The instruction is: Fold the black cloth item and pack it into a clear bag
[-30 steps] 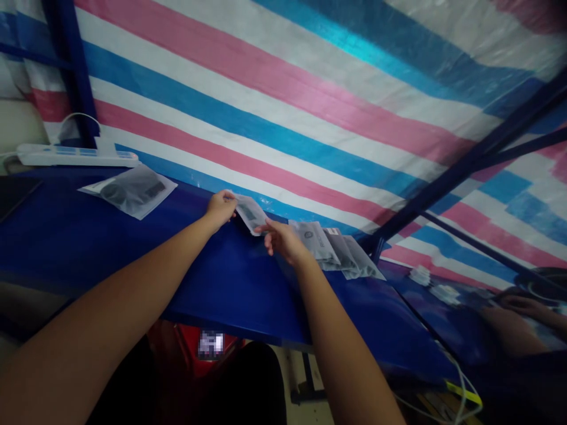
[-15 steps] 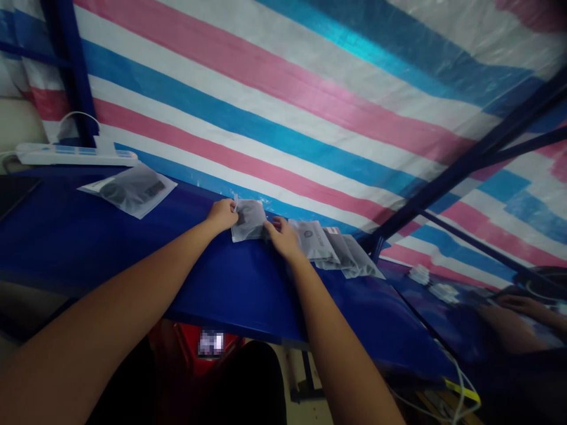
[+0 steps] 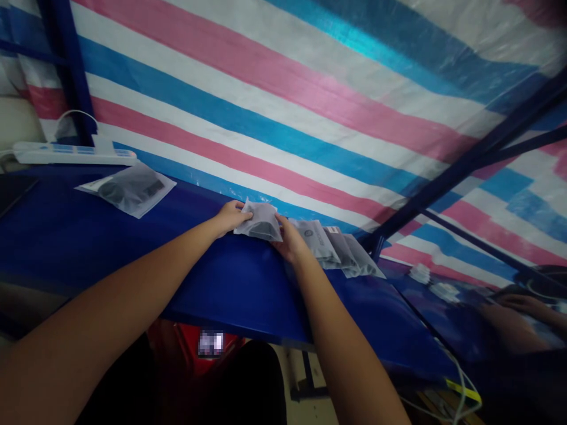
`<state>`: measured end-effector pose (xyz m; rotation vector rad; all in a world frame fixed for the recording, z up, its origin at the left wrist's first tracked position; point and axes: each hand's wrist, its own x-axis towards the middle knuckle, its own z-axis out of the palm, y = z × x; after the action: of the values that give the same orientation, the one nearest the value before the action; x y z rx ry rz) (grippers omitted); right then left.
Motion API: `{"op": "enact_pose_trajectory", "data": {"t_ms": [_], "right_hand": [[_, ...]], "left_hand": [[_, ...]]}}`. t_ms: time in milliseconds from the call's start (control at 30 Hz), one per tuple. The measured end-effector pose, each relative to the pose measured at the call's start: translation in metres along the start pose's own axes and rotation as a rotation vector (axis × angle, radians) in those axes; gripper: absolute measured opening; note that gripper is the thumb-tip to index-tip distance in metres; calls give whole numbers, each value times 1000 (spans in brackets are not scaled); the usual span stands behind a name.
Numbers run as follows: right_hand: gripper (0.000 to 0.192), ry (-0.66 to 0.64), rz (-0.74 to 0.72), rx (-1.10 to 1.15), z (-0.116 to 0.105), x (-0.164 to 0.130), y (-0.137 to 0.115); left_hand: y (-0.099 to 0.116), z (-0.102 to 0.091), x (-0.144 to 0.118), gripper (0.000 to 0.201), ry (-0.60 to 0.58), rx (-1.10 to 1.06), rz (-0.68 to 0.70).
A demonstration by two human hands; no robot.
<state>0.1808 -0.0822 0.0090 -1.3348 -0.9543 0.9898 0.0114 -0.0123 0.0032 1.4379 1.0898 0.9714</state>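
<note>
Frosted-plastic bag (image 3: 261, 223), dark item inside, is btwn both hands near the back edge of the blue counter (image 3: 239, 289), close to the striped sheet (image 3: 248, 124). L hand (image 3: 234, 216) has its left side: thumb on top, fingers pinching the edge. R hand (image 3: 290, 237) has the right side, thumb at the edge & other fingers partly hidden behind/under; looks like a pinch too.

Diff vs 1 s ago: bag was narrow & slanted then, R fingers loosely spread at its lower end. Half a sec ago it's squarish, face toward the cam; now it's wider & lower, w/ a bulge along the front. L hand is a bit further right, & R thumb is higher up the edge. Can't tell if bag's underside touches the counter.

Row of bags (image 3: 316, 239) just right of R hand, overlapping, same spot as before; nearest has dark print, too small to read. Single bag (image 3: 133, 189) on the left, also unmoved, lies flat in front of the white power strip (image 3: 75, 154). Far right: co-worker's hand (image 3: 522, 304), dim, approx same place. Below counter: red stool (image 3: 190, 348) w/ a pixelated patch.
</note>
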Motion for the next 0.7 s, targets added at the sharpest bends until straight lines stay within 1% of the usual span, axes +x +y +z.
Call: {"op": "enact_pose_trajectory", "data": {"t_ms": [67,100,167,267,367,500,600,700], "right_hand": [[31,-125,126,101,3,-3,-6],[32,-157,160,119,4,-4,-8],[33,-154,155,99,6,-6,-12],[31,-143,121,108,8,-9,-13],[29,-72,95,146,7,-10,-13],[30,22,59,75,0,-8,-16],[36,108,53,36,-8,-5,-20],[39,153,59,24,-15,-4,-23]], "left_hand": [[3,3,-4,30,-38,-78,25],[4,4,-5,31,-55,-103,41],[5,5,-7,32,-77,-116,77],[3,5,-7,35,-87,-75,140],[2,5,-6,37,-67,13,171],[1,5,-5,41,-61,74,155],[0,7,-6,46,-103,47,115],[0,8,-8,42,-181,25,67]]}}
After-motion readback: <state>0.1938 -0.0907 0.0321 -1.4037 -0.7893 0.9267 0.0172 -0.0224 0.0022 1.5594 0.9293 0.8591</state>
